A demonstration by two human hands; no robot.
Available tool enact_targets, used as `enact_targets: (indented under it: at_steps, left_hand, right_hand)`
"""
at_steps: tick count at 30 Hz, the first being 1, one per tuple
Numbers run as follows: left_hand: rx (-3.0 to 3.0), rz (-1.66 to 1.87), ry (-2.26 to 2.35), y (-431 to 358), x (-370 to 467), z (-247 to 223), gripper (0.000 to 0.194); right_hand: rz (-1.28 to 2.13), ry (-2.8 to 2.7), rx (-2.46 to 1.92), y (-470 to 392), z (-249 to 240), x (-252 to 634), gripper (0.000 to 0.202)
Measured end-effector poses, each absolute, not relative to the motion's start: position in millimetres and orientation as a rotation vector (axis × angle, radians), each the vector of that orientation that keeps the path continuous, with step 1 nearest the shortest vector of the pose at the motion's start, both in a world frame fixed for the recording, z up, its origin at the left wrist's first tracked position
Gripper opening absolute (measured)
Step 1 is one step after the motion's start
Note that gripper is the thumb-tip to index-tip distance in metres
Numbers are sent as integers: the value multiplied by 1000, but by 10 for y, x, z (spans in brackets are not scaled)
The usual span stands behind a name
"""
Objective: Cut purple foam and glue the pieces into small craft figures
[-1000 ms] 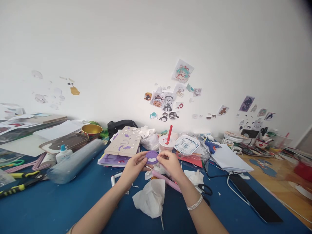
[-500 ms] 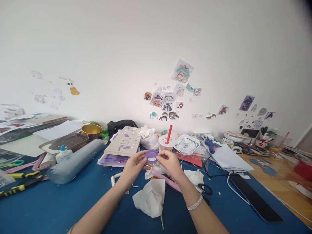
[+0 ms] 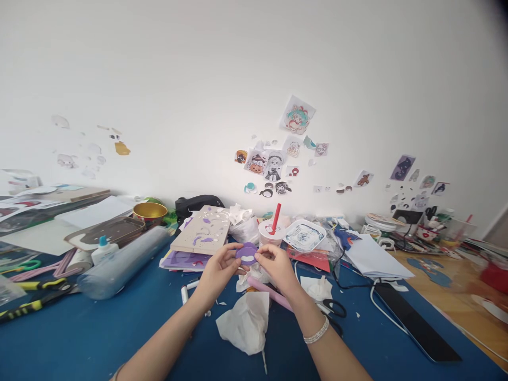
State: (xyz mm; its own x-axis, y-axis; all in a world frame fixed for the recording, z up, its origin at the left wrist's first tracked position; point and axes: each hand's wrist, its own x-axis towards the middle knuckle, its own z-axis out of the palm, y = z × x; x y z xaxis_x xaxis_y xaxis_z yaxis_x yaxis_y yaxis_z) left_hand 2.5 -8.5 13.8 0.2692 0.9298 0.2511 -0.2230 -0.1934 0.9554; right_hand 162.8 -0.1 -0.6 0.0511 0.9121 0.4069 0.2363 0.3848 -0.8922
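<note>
I have a white-patched purple disc (image 3: 247, 252) pinched between my left hand (image 3: 220, 267) and right hand (image 3: 275, 265), one at each side, above the blue tabletop (image 3: 79, 338). Just beyond it stands a lidded cup (image 3: 266, 230) with a red straw (image 3: 277, 217); a crumpled tissue (image 3: 246, 324) lies nearer me.

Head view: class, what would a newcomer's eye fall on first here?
Probably the small purple piece with a white patch, held up mid-view between the left hand and the right hand. Just beyond, a red straw slants up from a cup. Nearer, a crumpled white tissue stands out on the blue tabletop, between the forearms.
</note>
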Motion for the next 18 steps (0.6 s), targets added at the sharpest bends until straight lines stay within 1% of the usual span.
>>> enact_targets:
  at_steps: [3,8,15,18]
  left_hand:
    - [1351,1241,762,-94,30,142,37]
    - [1337,1254,789,-103,31,155,38]
    - [1333,1258,772,-109,26,153,34]
    - [1334,1255,755,-110,22,156,38]
  right_hand:
    - [723,-1445,-1085,-2,-5,1616,13]
    - [723,-1429,-1068,-7,7,1602,13]
    - [731,-1430,-1052,-25,20,1599,15]
    - [733,-1425,-1049,-26,16,1593,15]
